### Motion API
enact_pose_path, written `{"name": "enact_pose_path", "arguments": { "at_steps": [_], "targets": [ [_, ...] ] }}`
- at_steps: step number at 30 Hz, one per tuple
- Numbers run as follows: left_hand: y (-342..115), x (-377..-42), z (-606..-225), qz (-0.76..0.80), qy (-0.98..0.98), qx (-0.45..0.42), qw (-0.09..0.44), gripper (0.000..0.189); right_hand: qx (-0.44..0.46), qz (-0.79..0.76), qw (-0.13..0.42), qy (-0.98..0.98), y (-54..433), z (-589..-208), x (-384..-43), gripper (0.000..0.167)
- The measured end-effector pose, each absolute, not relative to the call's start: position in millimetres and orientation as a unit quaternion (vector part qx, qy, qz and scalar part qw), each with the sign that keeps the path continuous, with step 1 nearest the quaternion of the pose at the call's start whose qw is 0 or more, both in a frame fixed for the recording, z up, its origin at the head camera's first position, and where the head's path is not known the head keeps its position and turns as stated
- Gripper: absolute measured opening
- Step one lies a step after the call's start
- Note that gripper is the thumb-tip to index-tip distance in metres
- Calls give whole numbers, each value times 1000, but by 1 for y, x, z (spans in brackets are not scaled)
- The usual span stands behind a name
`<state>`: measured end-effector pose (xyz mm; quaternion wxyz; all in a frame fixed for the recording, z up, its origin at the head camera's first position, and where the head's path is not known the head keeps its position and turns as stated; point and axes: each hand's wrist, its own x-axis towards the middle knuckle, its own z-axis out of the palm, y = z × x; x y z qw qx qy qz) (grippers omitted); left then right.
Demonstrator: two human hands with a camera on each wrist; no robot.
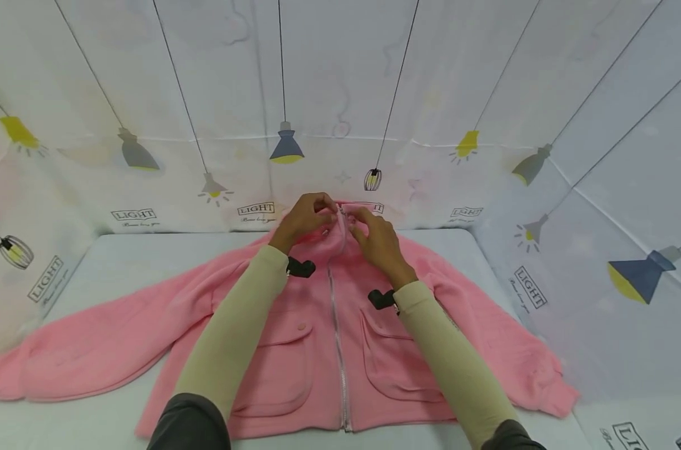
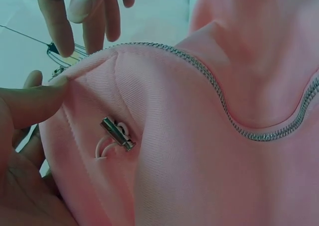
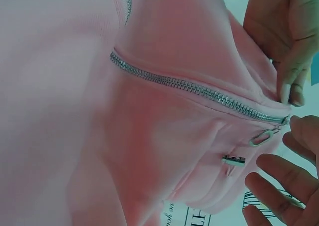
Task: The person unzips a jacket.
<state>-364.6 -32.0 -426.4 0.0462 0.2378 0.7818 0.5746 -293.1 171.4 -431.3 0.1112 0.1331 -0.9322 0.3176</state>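
Observation:
A pink jacket point(image 1: 312, 375) lies spread front up on the table, its front zipper point(image 1: 338, 350) closed up to the collar. At the collar's top edge, my left hand point(image 1: 308, 217) pinches the fabric between thumb and fingers, beside the zipper's upper end. My right hand point(image 3: 286, 173) is just across from it, fingers spread and relaxed, one fingertip close to the zipper end; contact is unclear. The zipper pull point(image 3: 261, 137) hangs near the top of the teeth. A metal cord stopper point(image 2: 118, 133) on a thin loop shows on the collar.
Both sleeves spread outward, the left one point(image 1: 104, 337) reaching the table's left side. Two flap pockets point(image 1: 278, 369) sit low on the front. A white table point(image 1: 149, 250) lies under the jacket, backed by a wall sheet point(image 1: 329, 75) printed with lamps.

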Motion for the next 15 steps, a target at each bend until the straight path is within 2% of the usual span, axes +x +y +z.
{"name": "enact_pose_path", "arguments": {
  "at_steps": [10,15],
  "targets": [
    [-30,-361,-425,574,783,231,63,10,127,358,118,-918,168,-434,-301,34],
    [-29,-358,-421,560,790,240,66,7,130,380,142,-905,166,-435,-304,27]
  ]
}}
